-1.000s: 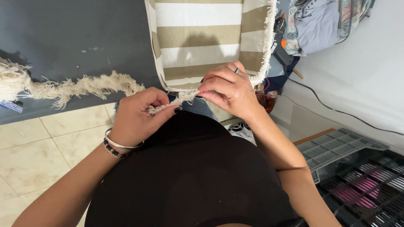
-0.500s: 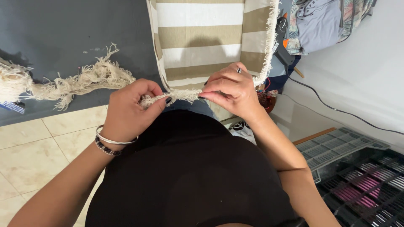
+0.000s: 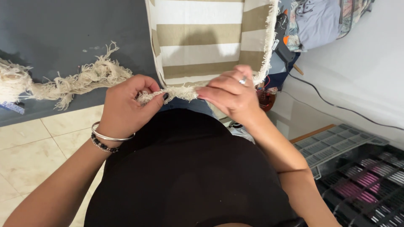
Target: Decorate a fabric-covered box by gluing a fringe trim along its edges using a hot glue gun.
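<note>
A cream, frayed fringe trim [image 3: 174,93] runs along the near edge of the beige-and-white striped cloth [image 3: 202,40]. The left hand [image 3: 126,107] pinches its loose end; the right hand [image 3: 229,94] grips it against the cloth's edge.

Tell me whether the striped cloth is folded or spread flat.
Spread flat: the striped cloth lies open on the grey surface, stripes unbroken, only its fringed edge bunched between both hands.

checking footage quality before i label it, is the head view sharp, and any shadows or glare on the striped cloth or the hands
Head view: evenly lit and sharp on the left hand, right hand and frayed fringe; a soft shadow crosses the striped cloth; no glare; wide-lens bending shows at the edges.
</note>
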